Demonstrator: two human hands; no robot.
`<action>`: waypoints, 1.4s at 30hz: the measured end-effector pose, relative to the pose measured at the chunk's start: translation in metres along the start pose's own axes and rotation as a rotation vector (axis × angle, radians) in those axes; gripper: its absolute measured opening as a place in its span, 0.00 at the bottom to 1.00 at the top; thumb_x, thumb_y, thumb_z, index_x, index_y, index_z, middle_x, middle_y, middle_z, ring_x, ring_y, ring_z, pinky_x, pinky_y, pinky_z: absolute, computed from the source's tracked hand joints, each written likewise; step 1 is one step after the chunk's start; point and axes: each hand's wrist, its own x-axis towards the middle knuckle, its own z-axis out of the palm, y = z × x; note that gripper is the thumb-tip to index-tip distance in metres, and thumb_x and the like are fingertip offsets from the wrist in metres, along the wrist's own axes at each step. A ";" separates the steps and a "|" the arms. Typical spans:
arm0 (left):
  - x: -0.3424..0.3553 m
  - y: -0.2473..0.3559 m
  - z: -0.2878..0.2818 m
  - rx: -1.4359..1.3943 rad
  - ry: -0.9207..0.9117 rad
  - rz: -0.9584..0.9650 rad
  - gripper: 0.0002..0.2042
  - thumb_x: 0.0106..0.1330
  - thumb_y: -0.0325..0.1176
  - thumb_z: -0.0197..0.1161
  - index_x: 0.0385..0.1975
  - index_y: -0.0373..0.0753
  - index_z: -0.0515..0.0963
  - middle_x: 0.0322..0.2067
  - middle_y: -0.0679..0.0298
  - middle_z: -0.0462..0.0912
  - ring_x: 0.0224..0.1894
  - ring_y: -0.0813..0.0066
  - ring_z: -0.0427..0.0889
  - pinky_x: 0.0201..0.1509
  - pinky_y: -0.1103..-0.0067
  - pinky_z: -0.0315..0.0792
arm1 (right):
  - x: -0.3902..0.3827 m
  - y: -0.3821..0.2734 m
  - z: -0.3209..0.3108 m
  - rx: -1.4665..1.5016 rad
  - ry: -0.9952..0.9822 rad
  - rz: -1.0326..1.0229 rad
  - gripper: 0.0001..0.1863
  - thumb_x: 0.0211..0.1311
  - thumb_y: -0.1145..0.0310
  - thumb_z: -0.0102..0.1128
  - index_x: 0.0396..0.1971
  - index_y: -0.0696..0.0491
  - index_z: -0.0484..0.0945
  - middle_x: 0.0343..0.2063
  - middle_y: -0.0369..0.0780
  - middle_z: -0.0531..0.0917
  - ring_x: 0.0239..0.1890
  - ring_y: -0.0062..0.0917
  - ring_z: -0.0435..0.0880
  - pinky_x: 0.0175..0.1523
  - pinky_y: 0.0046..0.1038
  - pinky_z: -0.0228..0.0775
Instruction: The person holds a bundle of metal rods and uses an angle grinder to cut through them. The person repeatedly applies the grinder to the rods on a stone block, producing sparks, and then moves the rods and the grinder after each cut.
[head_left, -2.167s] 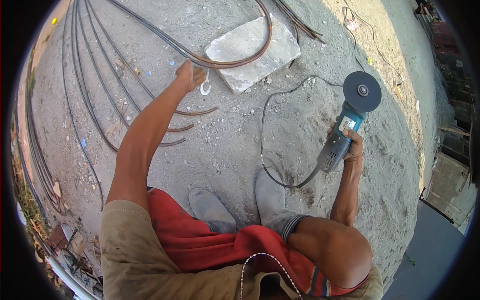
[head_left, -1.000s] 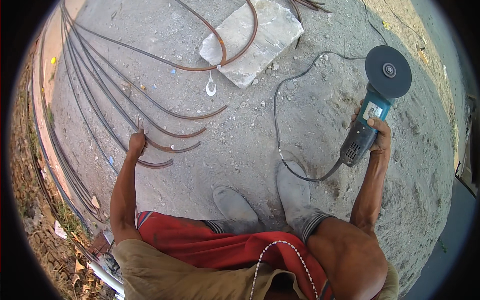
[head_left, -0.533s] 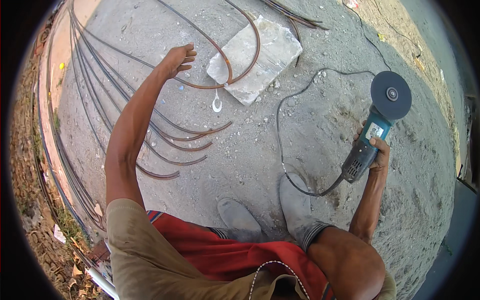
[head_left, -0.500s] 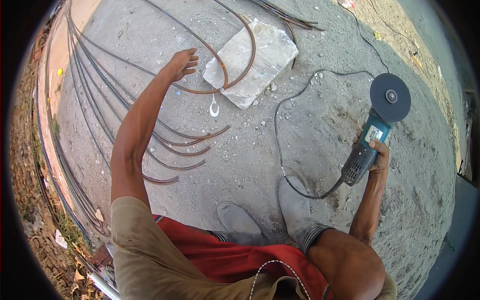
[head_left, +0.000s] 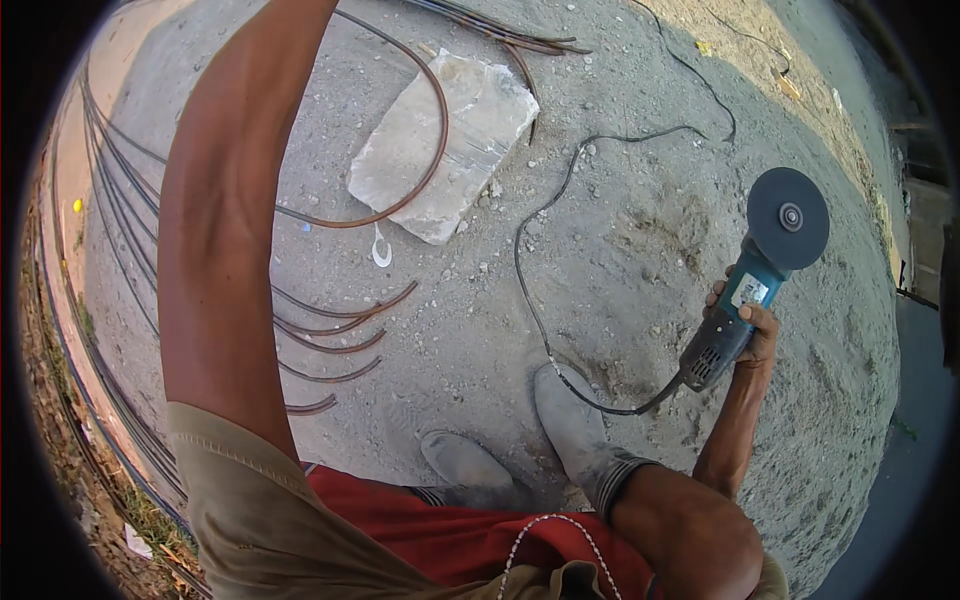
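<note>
My right hand (head_left: 762, 335) is wrapped round the body of a teal and black angle grinder (head_left: 722, 335), held off the ground at the right. Its dark cutting disc (head_left: 765, 225) points away from me, and the face of the disc is turned up. My left forearm (head_left: 225, 190) stretches forward past the top edge, so the left hand itself is out of the picture. Right of that arm, a curved brown metal rod (head_left: 440, 110) loops over a pale stone slab (head_left: 440, 170) on the ground.
Several bent rods (head_left: 345, 347) end near my feet, left of centre. More rods (head_left: 500, 30) lie beyond the slab. A black power cord (head_left: 525, 255) winds over the gritty ground from the grinder. Beside the slab lies a small white ring-shaped piece (head_left: 381, 250).
My left arm has reached further forward, and its hand has left the view. A straight rod end that lay across the slab no longer shows there. The grinder stays in my right hand.
</note>
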 end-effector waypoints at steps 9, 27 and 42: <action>-0.240 -0.201 -0.111 0.134 -0.278 0.065 0.29 0.62 0.57 0.53 0.51 0.36 0.74 0.44 0.57 0.80 0.48 0.64 0.77 0.53 0.69 0.69 | 0.060 0.036 0.050 -0.479 -0.107 0.096 0.32 0.31 0.71 0.67 0.45 0.60 0.72 0.31 0.44 0.81 0.30 0.31 0.82 0.39 0.33 0.76; -0.586 -0.250 -0.152 0.555 0.258 0.018 0.18 0.51 0.34 0.67 0.42 0.34 0.77 0.29 0.55 0.80 0.37 0.57 0.77 0.49 0.68 0.66 | 0.191 0.083 0.251 -1.402 -0.634 -0.110 0.17 0.29 0.64 0.69 0.20 0.61 0.78 0.18 0.41 0.79 0.16 0.23 0.76 0.20 0.25 0.67; -0.593 -0.262 -0.164 0.434 0.435 0.060 0.16 0.53 0.32 0.66 0.42 0.33 0.78 0.27 0.53 0.79 0.34 0.64 0.77 0.41 0.72 0.70 | 0.190 0.086 0.253 -1.563 -0.527 0.018 0.17 0.30 0.66 0.69 0.22 0.62 0.78 0.19 0.41 0.78 0.16 0.25 0.76 0.21 0.26 0.68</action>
